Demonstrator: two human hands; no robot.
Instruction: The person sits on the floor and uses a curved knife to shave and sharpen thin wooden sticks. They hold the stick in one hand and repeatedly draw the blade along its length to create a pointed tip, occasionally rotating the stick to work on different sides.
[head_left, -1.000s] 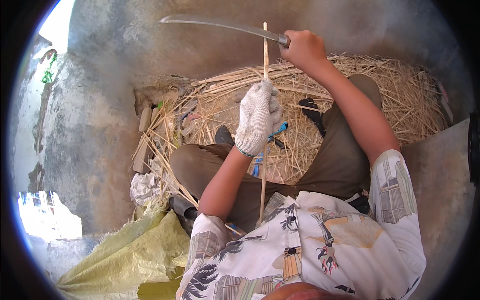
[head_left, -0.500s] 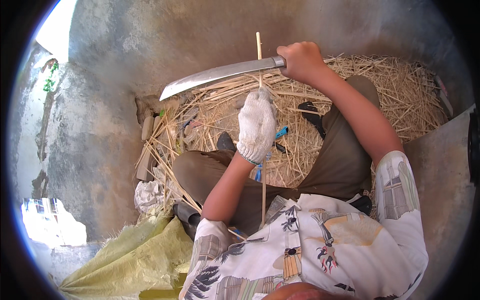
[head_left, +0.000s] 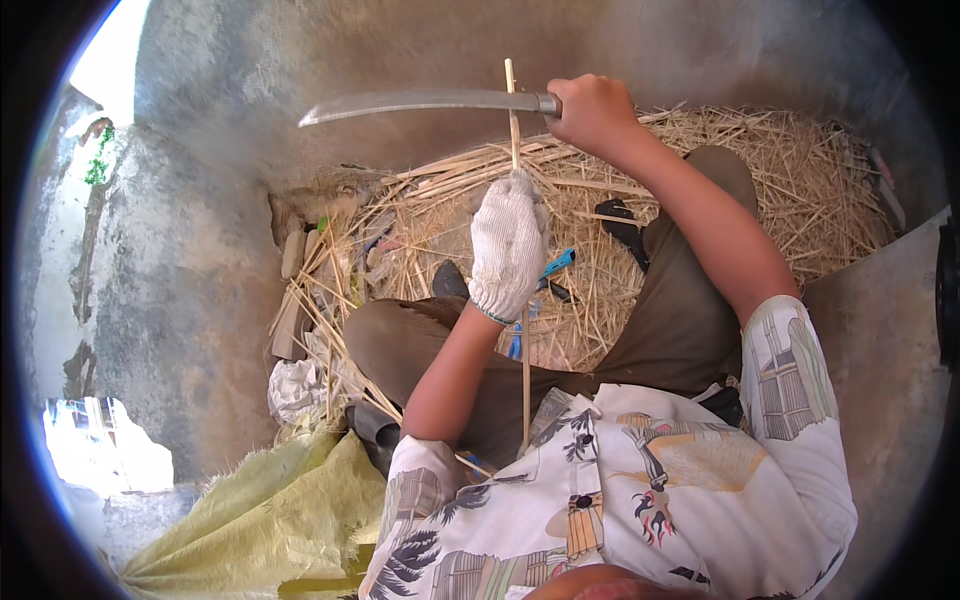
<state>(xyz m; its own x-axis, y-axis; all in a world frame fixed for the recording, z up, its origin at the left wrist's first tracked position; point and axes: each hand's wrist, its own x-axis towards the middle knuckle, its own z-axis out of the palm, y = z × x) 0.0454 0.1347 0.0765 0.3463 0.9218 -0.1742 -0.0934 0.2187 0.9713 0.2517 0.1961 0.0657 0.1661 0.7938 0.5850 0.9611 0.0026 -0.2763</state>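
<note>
The person sat with legs folded, in brown trousers [head_left: 665, 310] and a printed short-sleeved shirt [head_left: 690, 480], facing a stained wall [head_left: 450, 45]. The left hand [head_left: 509, 245], in a whitish knitted glove, was closed around a thin pale stick [head_left: 526, 380]. The stick stood in front of the body, its upper end projecting beyond the glove and its lower end reaching the shirt front. The right hand [head_left: 593, 110], bare, was clenched on the handle of a long curved knife [head_left: 420, 103], with a metal collar showing just beside the fist. The blade ran out to the left, its tip dipping slightly, and crossed the stick above the gloved hand; owing to blur along the blade, it could not be firmly established whether edge and stick were touching. A wide heap of straw-like strips [head_left: 800, 190] covered the floor between the legs and the wall. A blue object [head_left: 559, 262] lay among the strips, near the glove, and a dark shoe [head_left: 625, 232] showed beside the right leg. On the left were crumpled whitish material [head_left: 297, 390] and, nearer the body, a yellowish woven sheet [head_left: 270, 510]
</note>
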